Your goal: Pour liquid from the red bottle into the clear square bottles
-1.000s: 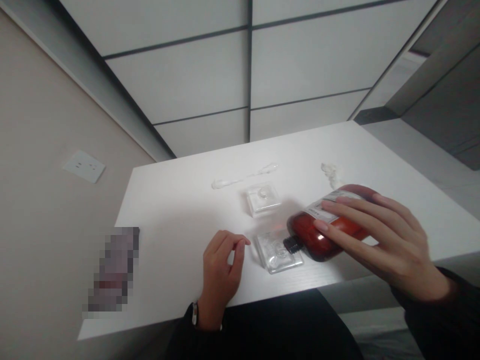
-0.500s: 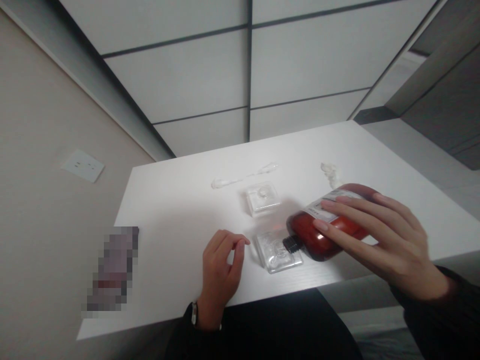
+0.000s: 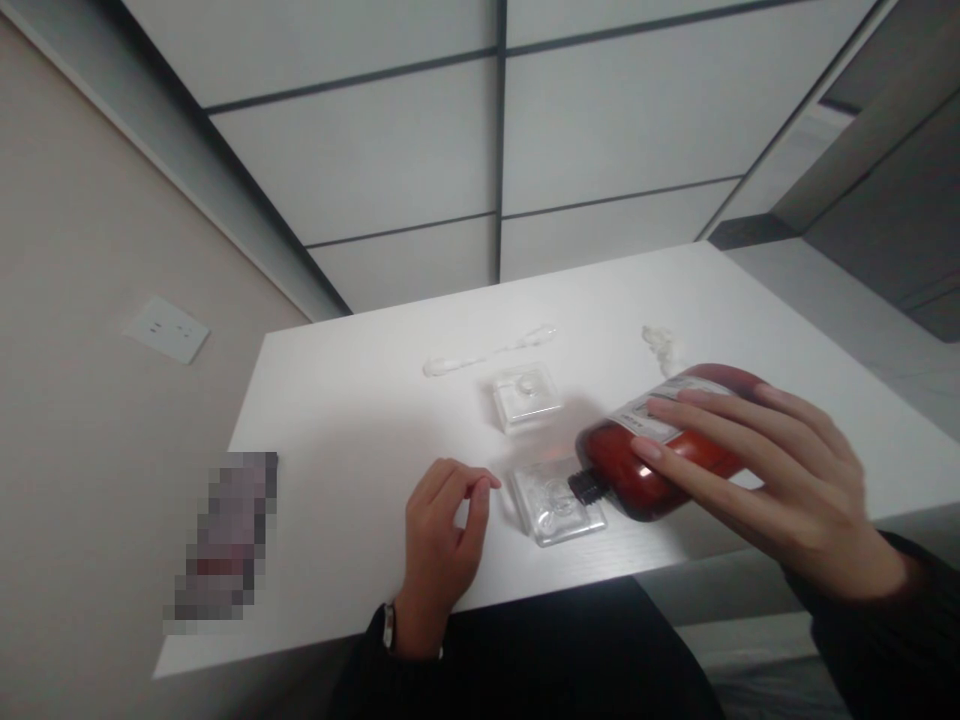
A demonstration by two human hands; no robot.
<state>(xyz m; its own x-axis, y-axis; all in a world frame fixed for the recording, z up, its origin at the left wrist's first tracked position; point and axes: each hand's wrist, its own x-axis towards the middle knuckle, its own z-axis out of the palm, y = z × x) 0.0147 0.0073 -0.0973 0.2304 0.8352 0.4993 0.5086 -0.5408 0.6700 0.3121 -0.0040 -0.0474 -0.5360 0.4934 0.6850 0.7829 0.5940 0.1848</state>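
Observation:
My right hand (image 3: pixel 787 470) wraps round a reddish-brown bottle (image 3: pixel 652 460) with a pale label. It is tilted, its uncapped dark threaded neck pointing down to the left above a clear plastic box (image 3: pixel 559 525). Something clear with a curved outline shows in that box; whether liquid is flowing is too faint to tell. Just left of the box, my left hand (image 3: pixel 446 525) rests by the table with curled fingers, thumb against the index finger. What it may hold is hidden. Behind stands a second clear plastic box (image 3: pixel 525 400).
A long clear plastic strip or wrapper (image 3: pixel 487 355) lies behind the boxes on the white table (image 3: pixel 337 400). Crumpled translucent material (image 3: pixel 660 345) is at the back right. A blurred-out flat object (image 3: pixel 225 540) lies at the left edge. White cabinet panels (image 3: pixel 397 130) stand behind.
The bottle and my right hand have shifted very slightly to the right. My left hand and the boxes stay in place.

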